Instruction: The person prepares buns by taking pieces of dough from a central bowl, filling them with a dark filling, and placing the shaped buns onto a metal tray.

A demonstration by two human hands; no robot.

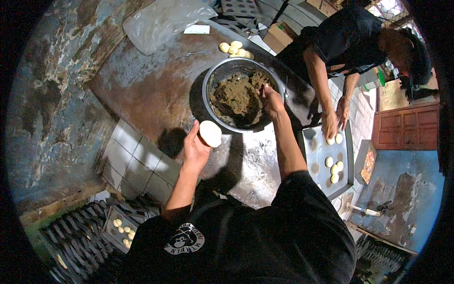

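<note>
My left hand [196, 150] holds a pale flattened round of dough [210, 134] on its fingers, with the thumb at its left edge. It is just to the lower left of a large metal bowl [205, 97]. Inside the bowl is a thick, crumbly brown filling [235, 96], heaped in the middle. My right hand [273, 102] reaches over the bowl's right rim, its fingers closed at the filling. The fingertips are partly sunk in or hidden, and how much filling they hold does not show.
Several dough balls [234, 48] sit behind the bowl on the worn table [142, 75], near a clear plastic bag [165, 26]. At right, a co-worker's hands [333, 124] handle dough balls on a metal tray [347, 177]. Dark trays [78, 236] are stacked at lower left.
</note>
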